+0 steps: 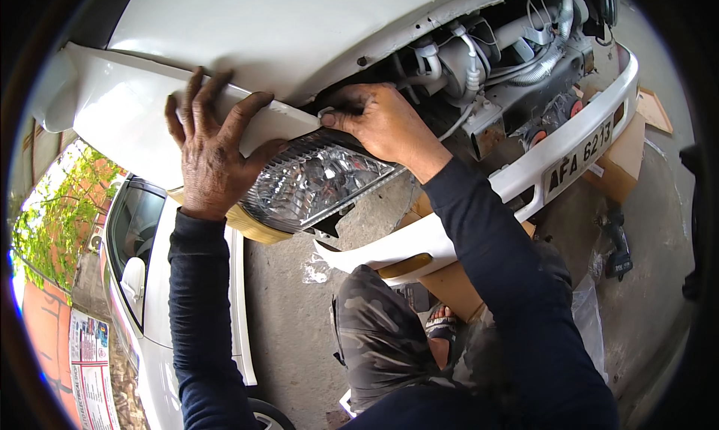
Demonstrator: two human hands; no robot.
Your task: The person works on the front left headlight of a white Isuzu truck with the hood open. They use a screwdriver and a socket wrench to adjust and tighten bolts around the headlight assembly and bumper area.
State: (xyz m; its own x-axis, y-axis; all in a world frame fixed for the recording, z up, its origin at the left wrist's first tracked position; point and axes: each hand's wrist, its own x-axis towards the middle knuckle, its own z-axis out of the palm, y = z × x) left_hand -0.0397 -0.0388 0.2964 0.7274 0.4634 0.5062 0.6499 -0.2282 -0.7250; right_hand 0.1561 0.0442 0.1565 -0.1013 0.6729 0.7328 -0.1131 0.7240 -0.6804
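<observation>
My left hand [213, 141] lies with fingers spread across the front of a white fender panel [127, 111], its fingertips over the panel's upper edge beside the hood [247, 25]. At the panel's pointed front tip, my right hand [378, 123] is closed, thumb and fingers pinched together. A small pale bit shows by the thumb, but what the fingers hold is hidden. Just below both hands sits a clear headlight [314, 179] with an amber lamp [258, 224] at its outer side. Right of my right hand, the vehicle's front is exposed, showing hoses and pipes [472, 74].
A white bumper [479, 235] with a number plate [577, 164] stands off the front, propped on cardboard boxes [625, 160]. A cordless power tool [617, 243] and clear plastic [589, 318] are on the concrete floor [292, 310]. A white car [161, 318] is at left.
</observation>
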